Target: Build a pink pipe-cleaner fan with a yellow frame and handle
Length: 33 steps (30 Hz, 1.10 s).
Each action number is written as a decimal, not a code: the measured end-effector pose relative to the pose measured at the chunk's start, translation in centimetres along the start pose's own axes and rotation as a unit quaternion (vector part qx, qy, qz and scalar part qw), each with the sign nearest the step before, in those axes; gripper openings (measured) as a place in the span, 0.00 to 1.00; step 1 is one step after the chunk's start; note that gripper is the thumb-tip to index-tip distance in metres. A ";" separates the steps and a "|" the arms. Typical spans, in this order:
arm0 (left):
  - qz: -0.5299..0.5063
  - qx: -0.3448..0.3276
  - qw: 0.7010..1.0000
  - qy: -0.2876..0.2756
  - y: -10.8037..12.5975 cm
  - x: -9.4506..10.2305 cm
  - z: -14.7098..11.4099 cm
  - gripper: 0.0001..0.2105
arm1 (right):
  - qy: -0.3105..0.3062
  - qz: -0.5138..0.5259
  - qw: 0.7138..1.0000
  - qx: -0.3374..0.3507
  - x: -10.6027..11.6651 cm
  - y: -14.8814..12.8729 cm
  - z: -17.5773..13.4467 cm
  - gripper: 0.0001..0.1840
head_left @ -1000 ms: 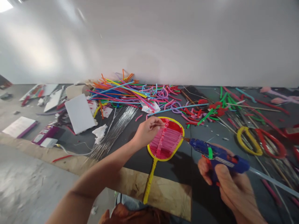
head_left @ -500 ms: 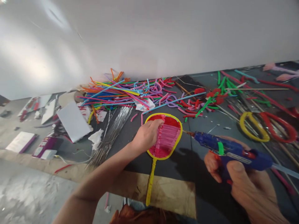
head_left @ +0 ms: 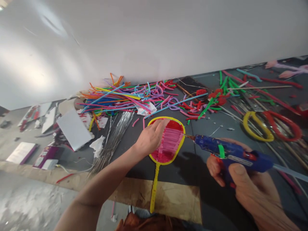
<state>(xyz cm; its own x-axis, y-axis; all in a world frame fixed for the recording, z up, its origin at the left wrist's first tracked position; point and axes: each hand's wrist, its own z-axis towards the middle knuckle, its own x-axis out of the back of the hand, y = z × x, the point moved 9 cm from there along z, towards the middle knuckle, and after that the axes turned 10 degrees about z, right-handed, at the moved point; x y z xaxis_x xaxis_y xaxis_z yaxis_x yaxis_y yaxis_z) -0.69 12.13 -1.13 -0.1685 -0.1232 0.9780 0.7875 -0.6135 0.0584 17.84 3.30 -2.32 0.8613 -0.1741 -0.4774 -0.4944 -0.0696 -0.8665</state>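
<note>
A racket-shaped piece with a yellow fuzzy rim (head_left: 184, 128) lies on the dark table, its yellow handle (head_left: 154, 189) reaching toward me. Inside the rim, pink pipe-cleaner rows (head_left: 171, 140) cover the middle below a red band. My left hand (head_left: 150, 136) lies flat over the left part of this piece, fingers stretched toward the red band; what is under them is hidden. To the right, my right hand (head_left: 243, 175) grips a blue glue gun (head_left: 231, 154) with a green band. Its nozzle points left, at the right side of the rim; contact is unclear.
Behind the piece lies a heap of coloured pipe cleaners (head_left: 120, 96). Thin metal wires (head_left: 115, 138) lie to the left, near a white box (head_left: 74, 129). Yellow-handled (head_left: 257, 126) and red-handled (head_left: 286, 126) tools lie at right. A pale wall (head_left: 154, 41) stands behind.
My left fingers have flattened onto the piece, and the pink tip that showed beside them is now covered. The glue gun nozzle is slightly nearer the rim. The view has shifted a little.
</note>
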 end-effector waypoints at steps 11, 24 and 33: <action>0.033 0.029 0.996 -0.076 0.1 -0.5 1.8 0.24 | -0.061 0.004 0.998 0.009 0.1 0.1 0.0 0.21; 0.031 0.070 0.993 -0.089 -0.8 1.2 2.0 0.22 | -0.061 0.032 0.998 0.000 -0.1 -0.1 -0.3 0.21; 0.122 0.020 0.991 -0.044 0.3 2.3 -1.7 0.16 | -0.084 0.033 0.996 0.026 -0.5 -0.5 -0.1 0.18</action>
<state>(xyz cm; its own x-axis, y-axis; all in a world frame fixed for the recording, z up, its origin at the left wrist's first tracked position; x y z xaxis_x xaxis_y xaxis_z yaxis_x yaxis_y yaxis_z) -1.81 10.32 0.76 0.0816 -0.1943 0.9775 0.8214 -0.5423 -0.1764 17.67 3.28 -1.62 0.8368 -0.0087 -0.5474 -0.5475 -0.0110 -0.8368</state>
